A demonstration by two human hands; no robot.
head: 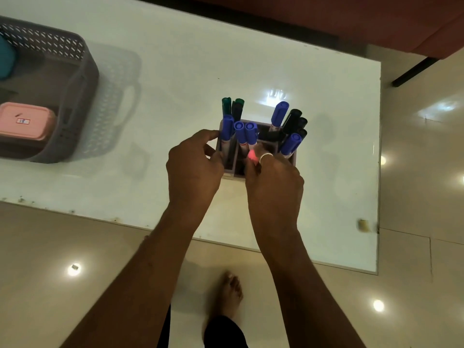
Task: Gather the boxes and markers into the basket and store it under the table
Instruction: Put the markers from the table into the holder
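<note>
A grey divided marker holder (292, 156) stands on the white table (175, 71), filled with upright blue markers (239, 133), green markers (227, 105) and black markers (293, 119). My left hand (193, 169) grips the holder's left wall. My right hand (273, 179), with a ring on one finger, pinches a marker with a pink end (251, 155) at the holder's front middle. The grey perforated basket (82, 79) sits at the table's far left and holds a pink box (25, 121) and a teal box (6, 60).
The table's near edge runs just below my wrists, its right edge at the far right. Glossy tiled floor (75, 247) lies below, with my bare foot (229, 292) on it. A red sofa (376, 21) stands beyond the table.
</note>
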